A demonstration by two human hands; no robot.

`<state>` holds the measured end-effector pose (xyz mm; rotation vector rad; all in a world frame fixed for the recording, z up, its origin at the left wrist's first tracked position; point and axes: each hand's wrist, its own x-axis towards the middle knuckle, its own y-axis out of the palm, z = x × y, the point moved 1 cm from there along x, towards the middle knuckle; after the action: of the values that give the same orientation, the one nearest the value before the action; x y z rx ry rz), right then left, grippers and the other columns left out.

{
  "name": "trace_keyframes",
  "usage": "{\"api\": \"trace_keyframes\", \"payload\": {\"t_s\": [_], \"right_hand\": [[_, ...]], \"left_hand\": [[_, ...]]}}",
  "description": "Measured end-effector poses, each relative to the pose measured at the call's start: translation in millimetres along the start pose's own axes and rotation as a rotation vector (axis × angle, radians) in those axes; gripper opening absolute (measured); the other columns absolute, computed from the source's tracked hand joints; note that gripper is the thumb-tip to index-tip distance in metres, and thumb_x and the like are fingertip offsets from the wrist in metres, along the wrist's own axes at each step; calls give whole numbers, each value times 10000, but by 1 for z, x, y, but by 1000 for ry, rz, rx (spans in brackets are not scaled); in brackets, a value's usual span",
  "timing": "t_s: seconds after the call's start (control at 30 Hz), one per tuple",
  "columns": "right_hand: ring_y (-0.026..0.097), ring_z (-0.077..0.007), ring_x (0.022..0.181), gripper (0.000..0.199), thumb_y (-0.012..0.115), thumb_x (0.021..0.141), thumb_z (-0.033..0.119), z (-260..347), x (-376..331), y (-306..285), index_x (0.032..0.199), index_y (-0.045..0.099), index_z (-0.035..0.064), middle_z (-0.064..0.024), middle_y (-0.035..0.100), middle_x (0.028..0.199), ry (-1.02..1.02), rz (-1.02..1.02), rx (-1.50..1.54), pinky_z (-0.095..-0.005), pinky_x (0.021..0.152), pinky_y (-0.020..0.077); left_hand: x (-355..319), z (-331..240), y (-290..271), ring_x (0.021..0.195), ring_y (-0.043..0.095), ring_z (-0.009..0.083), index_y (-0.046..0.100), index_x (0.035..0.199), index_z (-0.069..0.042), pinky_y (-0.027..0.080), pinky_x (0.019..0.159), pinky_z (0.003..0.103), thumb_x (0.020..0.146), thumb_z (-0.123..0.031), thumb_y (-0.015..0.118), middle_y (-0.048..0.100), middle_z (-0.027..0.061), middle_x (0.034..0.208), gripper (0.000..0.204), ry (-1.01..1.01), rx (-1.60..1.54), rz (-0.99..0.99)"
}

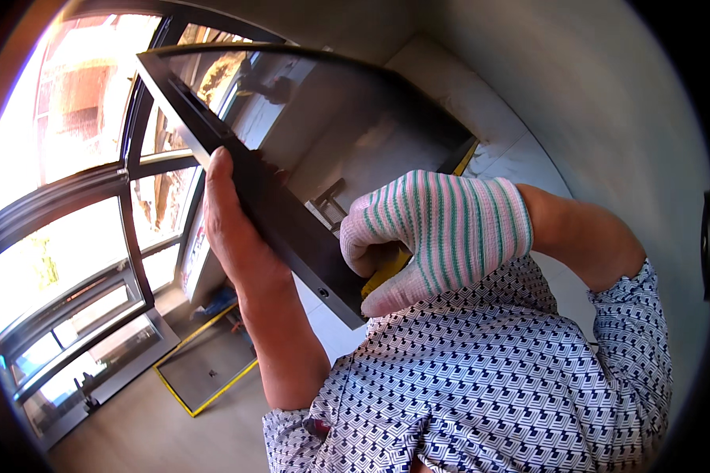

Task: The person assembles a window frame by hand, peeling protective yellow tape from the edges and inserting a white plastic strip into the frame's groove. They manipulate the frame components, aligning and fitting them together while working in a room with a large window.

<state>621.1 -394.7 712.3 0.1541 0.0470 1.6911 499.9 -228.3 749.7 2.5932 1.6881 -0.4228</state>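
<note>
A dark-framed glass panel [323, 118], which looks like a window sash, is held up tilted in front of me. Its glass reflects the room. My left hand [233, 217] is bare and closed on the long side of the frame, thumb along its edge and the other fingers hidden behind it. My right hand [442, 240] wears a white knit glove with green and pink stripes. Its fingers and thumb are curled round the panel's near corner, at a yellow strip [388, 273] along that edge. The glove hides part of the strip.
A large dark-framed window [126, 173] fills the left side, with bright light outside. Below it, a grey panel with yellow edging [209, 377] lies near the floor [150, 430]. A plain wall [607, 102] rises on the right.
</note>
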Motion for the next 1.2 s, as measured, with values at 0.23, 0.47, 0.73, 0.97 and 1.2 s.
{"api": "trace_keyframes", "payload": {"t_s": [0.23, 0.47, 0.73, 0.97, 1.2], "right_hand": [[633, -229, 665, 351, 820, 827, 315, 6, 19, 1, 829, 646, 11, -113, 651, 720, 7, 148, -76, -359, 632, 509], [635, -267, 661, 349, 815, 827, 315, 12, 30, 0, 823, 635, 16, -124, 646, 725, -20, 202, -140, -377, 645, 511], [651, -253, 692, 275, 785, 858, 245, 5, 25, 7, 879, 654, 4, -126, 656, 748, -38, 202, -76, -371, 671, 524], [656, -239, 699, 255, 758, 882, 236, -8, 22, 10, 904, 664, 0, -114, 665, 767, 7, 103, 40, -361, 673, 539], [635, -231, 766, 414, 876, 784, 322, 7, 21, 9, 945, 637, 25, -102, 630, 875, 26, 179, -120, -337, 716, 557]], "left_hand": [[-7, -5, -1, 715, 613, 131, 662, 988, -54, 493, 647, 271, 999, -325, 596, 644, 48, 829, 279, -71, -19, -104], [-7, -12, -1, 664, 578, 86, 655, 947, -75, 454, 585, 232, 993, -259, 616, 622, 9, 789, 194, -104, 6, -168], [-13, -6, -2, 628, 559, 65, 662, 937, -72, 447, 552, 222, 984, -229, 636, 616, -13, 771, 166, -62, -36, -183], [-15, -9, -3, 619, 555, 69, 653, 939, -73, 448, 547, 221, 992, -241, 625, 613, -6, 767, 178, -72, -15, -183], [-12, -6, -10, 645, 589, 99, 658, 978, -64, 466, 563, 238, 986, -284, 628, 635, 32, 788, 222, -48, 15, -167]]}}
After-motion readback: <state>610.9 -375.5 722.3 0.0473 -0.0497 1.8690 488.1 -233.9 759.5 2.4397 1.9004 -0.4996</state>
